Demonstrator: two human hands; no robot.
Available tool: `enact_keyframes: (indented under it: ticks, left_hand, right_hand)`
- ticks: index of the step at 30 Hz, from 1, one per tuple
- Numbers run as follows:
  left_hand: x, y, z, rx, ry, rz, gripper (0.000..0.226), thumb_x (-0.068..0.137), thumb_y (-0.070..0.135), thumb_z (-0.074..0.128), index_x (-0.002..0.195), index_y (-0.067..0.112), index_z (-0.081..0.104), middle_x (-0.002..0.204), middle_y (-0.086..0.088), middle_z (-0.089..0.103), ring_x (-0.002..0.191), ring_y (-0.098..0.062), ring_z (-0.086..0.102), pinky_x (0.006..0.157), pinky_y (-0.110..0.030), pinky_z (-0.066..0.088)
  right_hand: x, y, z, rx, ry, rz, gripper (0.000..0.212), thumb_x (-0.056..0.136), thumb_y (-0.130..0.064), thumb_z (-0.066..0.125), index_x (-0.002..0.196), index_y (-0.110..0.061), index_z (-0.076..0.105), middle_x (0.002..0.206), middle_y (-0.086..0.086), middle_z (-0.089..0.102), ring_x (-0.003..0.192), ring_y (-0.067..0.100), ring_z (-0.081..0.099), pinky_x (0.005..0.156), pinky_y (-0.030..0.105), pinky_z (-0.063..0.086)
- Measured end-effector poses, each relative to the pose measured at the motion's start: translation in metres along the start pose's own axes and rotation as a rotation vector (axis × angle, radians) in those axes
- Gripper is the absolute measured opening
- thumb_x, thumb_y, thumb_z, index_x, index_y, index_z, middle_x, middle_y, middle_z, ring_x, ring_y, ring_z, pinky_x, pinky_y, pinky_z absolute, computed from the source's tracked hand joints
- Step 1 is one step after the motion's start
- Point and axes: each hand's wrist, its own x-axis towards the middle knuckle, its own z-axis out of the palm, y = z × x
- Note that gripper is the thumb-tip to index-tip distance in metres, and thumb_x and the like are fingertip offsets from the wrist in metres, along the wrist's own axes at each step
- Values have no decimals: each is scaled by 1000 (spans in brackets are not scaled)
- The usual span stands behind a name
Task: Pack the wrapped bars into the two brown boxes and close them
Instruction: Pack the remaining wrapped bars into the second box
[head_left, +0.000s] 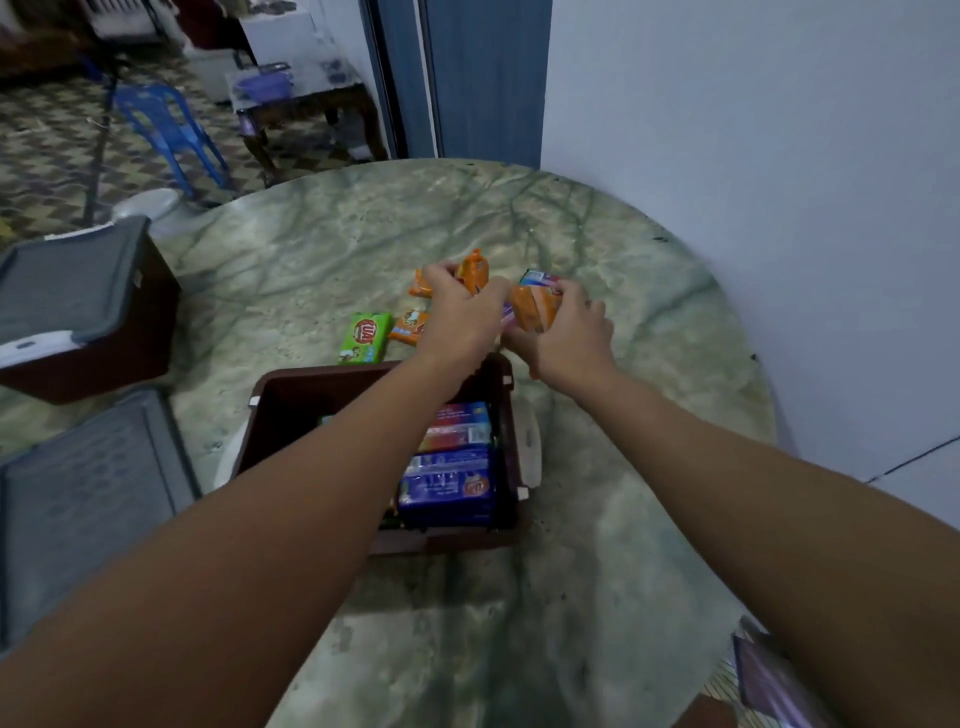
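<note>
Two brown boxes sat on the round marble table (597, 597): the closed box (88, 312) at its left edge, the open box (291, 395) near the middle, blue bars (447, 491) inside. Beyond it, the left hand (460, 312) grasped an orange bar (475, 270) and the right hand (571, 332) grasped another orange bar (537, 309). Beside them lay a green bar (365, 336).

The left forearm (322, 499) covers much of the open brown box (291, 395), hiding what lies in its left half. Both hands' fingertips are buried among wrappers at frame centre. At the left edge, the closed box (78, 312) and a grey lid (88, 493) are cut off.
</note>
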Motion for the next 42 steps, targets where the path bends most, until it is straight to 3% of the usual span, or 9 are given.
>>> enact_keyframes:
  ticks: [3, 7, 13, 15, 19, 22, 27, 35, 42]
  left_hand:
    - [-5, -15, -31, 14, 17, 27, 42, 93, 27, 59, 123, 15, 33, 95, 4, 53, 84, -12, 55, 74, -34, 48]
    - [-13, -30, -65, 0, -11, 30, 41, 95, 25, 57, 125, 15, 31, 97, 4, 53, 87, -11, 57, 74, -30, 50]
    - [-22, -60, -110, 71, -135, 26, 57, 82, 49, 59, 123, 24, 28, 127, -8, 52, 115, -20, 56, 97, -43, 51]
    - [-25, -72, -125, 223, -202, 86, 66, 76, 52, 59, 129, 30, 27, 131, -6, 49, 119, -19, 54, 102, -45, 49]
    - [-33, -103, -148, 914, -316, 371, 79, 82, 52, 58, 146, 24, 23, 135, -5, 41, 123, -23, 45, 104, -44, 43]
    - [-30, -118, -158, 1133, -423, 424, 78, 86, 49, 62, 149, 27, 21, 133, -2, 39, 120, -23, 45, 103, -43, 43]
    - [-25, -129, -157, 1204, -457, 473, 75, 93, 42, 62, 154, 30, 21, 141, -2, 36, 126, -23, 39, 107, -41, 39]
    - [-25, -128, -165, 1099, -413, 498, 46, 91, 30, 72, 136, 23, 62, 130, 3, 53, 119, -17, 46, 103, -36, 44]
    - [-31, -131, -154, 1111, -365, 527, 36, 97, 23, 64, 133, 18, 66, 134, 1, 56, 120, -21, 48, 104, -38, 42]
  right_hand:
    - [-21, -19, 14, -25, 13, -21, 95, 75, -59, 77, 149, -18, 34, 144, 18, 39, 132, 42, 37, 111, 46, 31]
    - [-43, -34, 35, -46, 32, -81, 99, 74, -60, 80, 150, -17, 34, 143, 16, 40, 133, 39, 37, 114, 45, 29]
    - [-66, -42, 58, -166, -35, -282, 102, 69, -50, 77, 154, -18, 32, 143, 13, 40, 133, 35, 35, 111, 41, 29]
    - [-67, -39, 62, -274, -122, -419, 101, 67, -50, 75, 153, -17, 34, 143, 10, 45, 131, 33, 39, 110, 40, 30]
    - [-66, -30, 66, -465, -296, -533, 98, 66, -46, 77, 151, -23, 35, 141, 2, 49, 125, 29, 44, 103, 44, 42]
    - [-66, -28, 69, -608, -359, -559, 95, 71, -44, 79, 153, -28, 33, 143, -2, 49, 126, 23, 45, 101, 42, 44]
    - [-61, -25, 75, -740, -359, -638, 92, 74, -44, 80, 153, -32, 33, 146, -4, 47, 125, 22, 46, 100, 41, 42]
    - [-61, -22, 75, -776, -352, -664, 81, 81, -40, 75, 154, -33, 39, 140, -5, 46, 125, 21, 43, 101, 38, 41]
    - [-60, -24, 73, -758, -395, -659, 77, 88, -38, 72, 156, -41, 37, 147, -9, 47, 128, 20, 41, 106, 40, 38]
